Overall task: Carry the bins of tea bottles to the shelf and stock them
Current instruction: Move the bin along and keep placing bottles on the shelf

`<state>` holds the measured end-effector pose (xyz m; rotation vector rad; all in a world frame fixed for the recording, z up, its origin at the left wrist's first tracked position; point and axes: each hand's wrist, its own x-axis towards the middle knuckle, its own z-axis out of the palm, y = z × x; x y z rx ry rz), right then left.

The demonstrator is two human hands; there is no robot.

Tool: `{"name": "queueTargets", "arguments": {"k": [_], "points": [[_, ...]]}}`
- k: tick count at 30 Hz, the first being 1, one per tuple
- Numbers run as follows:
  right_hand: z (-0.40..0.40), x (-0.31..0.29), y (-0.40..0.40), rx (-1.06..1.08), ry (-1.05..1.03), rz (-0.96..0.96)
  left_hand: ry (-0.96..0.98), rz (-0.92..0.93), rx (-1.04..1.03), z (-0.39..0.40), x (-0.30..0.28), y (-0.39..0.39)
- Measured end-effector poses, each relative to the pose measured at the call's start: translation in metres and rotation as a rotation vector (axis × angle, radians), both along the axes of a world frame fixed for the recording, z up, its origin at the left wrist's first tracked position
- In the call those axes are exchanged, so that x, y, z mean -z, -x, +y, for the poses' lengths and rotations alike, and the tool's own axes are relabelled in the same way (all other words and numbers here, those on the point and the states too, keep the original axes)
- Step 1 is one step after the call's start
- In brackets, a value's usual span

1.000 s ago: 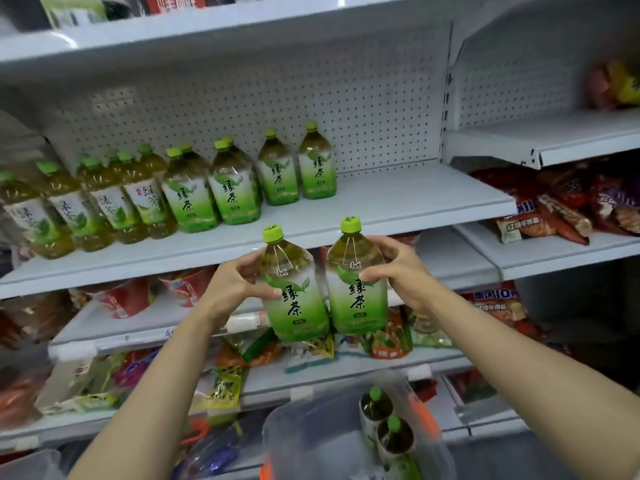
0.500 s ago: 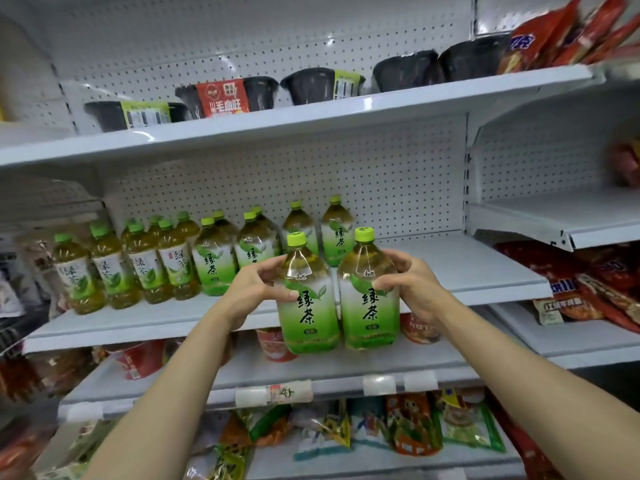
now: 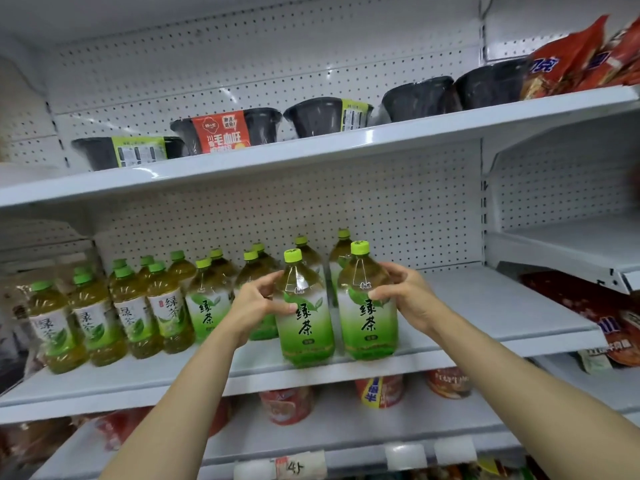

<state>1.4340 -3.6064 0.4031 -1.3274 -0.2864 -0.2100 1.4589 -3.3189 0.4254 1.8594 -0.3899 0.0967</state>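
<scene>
Two green tea bottles with lime caps stand side by side near the front edge of the white middle shelf (image 3: 485, 306). My left hand (image 3: 258, 303) grips the left bottle (image 3: 304, 327) at its shoulder. My right hand (image 3: 403, 296) grips the right bottle (image 3: 369, 320) the same way. Both bottle bases sit at the shelf surface; whether they bear on it I cannot tell. A row of several more tea bottles (image 3: 138, 313) fills the shelf to the left and behind. The bin is out of view.
The shelf's right part beyond my right hand is bare. Black bowl meals (image 3: 221, 133) and red snack bags (image 3: 581, 53) line the shelf above. Red cup noodles (image 3: 287, 405) stand on the shelf below. A side shelf (image 3: 588, 251) juts out at the right.
Both hands have lifted the two bottles up from over the bin and forward onto the middle shelf. The view has tilted upward, so the bin has dropped out of sight.
</scene>
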Motion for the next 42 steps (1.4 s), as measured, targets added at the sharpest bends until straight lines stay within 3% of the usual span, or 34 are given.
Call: {"name": "queueTargets", "arguments": {"k": [21, 37, 42], "points": [[0.007, 0.007, -0.078, 0.086, -0.049, 0.053, -0.044, -0.004, 0.060, -0.010, 0.013, -0.086], [0.001, 0.018, -0.092, 0.025, -0.006, 0.060, 0.123, -0.051, 0.079, -0.005, 0.047, -0.077], [0.006, 0.025, -0.080, 0.083, 0.020, -0.015, 0.189, -0.135, -0.082, -0.018, 0.061, -0.061]]}}
